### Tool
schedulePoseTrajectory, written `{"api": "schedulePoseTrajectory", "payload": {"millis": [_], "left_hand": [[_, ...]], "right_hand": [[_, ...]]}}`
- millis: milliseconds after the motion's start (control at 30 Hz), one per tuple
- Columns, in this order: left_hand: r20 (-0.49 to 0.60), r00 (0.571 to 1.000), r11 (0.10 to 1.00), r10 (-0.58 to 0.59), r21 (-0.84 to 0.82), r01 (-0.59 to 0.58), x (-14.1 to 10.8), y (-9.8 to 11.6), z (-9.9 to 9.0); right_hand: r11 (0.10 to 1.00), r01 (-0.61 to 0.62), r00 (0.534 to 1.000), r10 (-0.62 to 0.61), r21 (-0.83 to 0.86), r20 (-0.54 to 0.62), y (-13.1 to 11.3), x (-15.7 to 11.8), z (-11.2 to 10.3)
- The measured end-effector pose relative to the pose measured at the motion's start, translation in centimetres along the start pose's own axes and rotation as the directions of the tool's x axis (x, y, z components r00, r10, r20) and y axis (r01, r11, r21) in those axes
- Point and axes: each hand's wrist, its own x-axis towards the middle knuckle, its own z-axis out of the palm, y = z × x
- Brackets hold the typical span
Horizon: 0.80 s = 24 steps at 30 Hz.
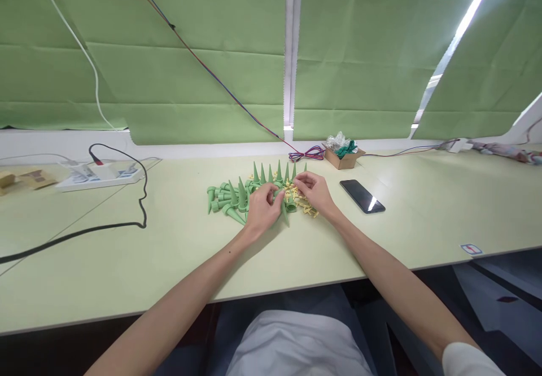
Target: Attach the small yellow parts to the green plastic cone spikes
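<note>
Just left of the table's middle lies a cluster of green plastic cone-shaped spikes [223, 202], some on their sides. Along its back several more spikes [262, 174] stand point-up in a row. Small yellow plastic pieces [310, 210] are heaped at the right side of the cluster. My left hand [265, 208] is closed at the front of the pile, its thumb and fingers on a green spike [285, 215] that points down towards me. My right hand [314, 192] pinches thumb and fingertips together above the yellow pieces; whatever is between them is too small to make out.
Right of my hands lies a black phone [362, 196]. Behind it stands a small cardboard box [344, 160] with clear plastic and green material, beside coiled wires [307, 154]. On the left are a power strip [101, 179] and a black cable [144, 206].
</note>
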Motion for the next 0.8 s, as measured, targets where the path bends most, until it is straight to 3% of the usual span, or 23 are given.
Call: {"api": "schedulePoseTrajectory", "payload": {"millis": [200,800], "left_hand": [[-0.071,0.997,1.000,-0.004,-0.004,0.004,-0.08,0.11,-0.06],[-0.055,0.998,1.000,-0.005,-0.026,0.003,-0.28,0.26,0.00]], "right_hand": [[0.999,0.018,1.000,-0.017,-0.048,0.014,0.01,-0.10,0.09],[1.000,0.019,0.990,-0.018,-0.007,0.141,-0.57,-0.67,0.41]]}}
